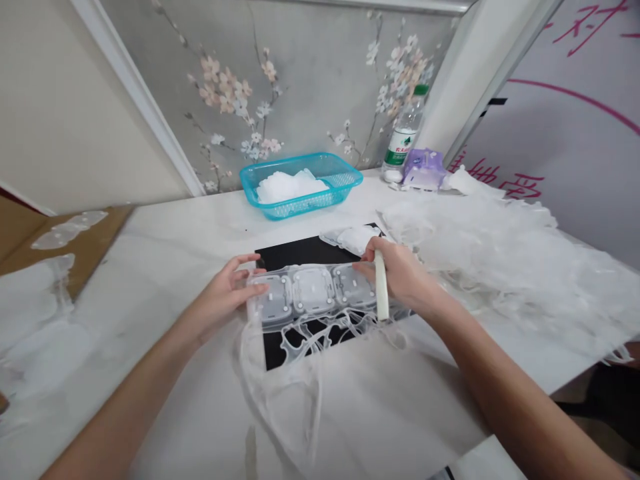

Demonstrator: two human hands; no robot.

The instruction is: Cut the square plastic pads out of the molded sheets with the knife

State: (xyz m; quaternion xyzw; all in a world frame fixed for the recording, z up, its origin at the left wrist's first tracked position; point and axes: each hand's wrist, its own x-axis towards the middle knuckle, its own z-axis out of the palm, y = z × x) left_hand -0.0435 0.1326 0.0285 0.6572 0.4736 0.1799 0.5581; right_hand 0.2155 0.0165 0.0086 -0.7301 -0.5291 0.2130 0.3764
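Observation:
A translucent moulded sheet with three rounded-square panels in a row lies over a black mat. My left hand grips its left end, thumb on top and fingers at the far edge. My right hand is closed around a pale, flat stick-like tool at the sheet's right end, its fingertips touching the sheet. Whether the tool has a blade or tip is hidden. Thin clear loops of trimming hang along the near edge. Beyond my right hand lies a small pile of translucent pieces.
A blue basket holding white translucent pieces stands against the wall. Right of it are a water bottle and a purple packet. A large heap of clear scraps covers the right side. More translucent sheets lie at left, near cardboard.

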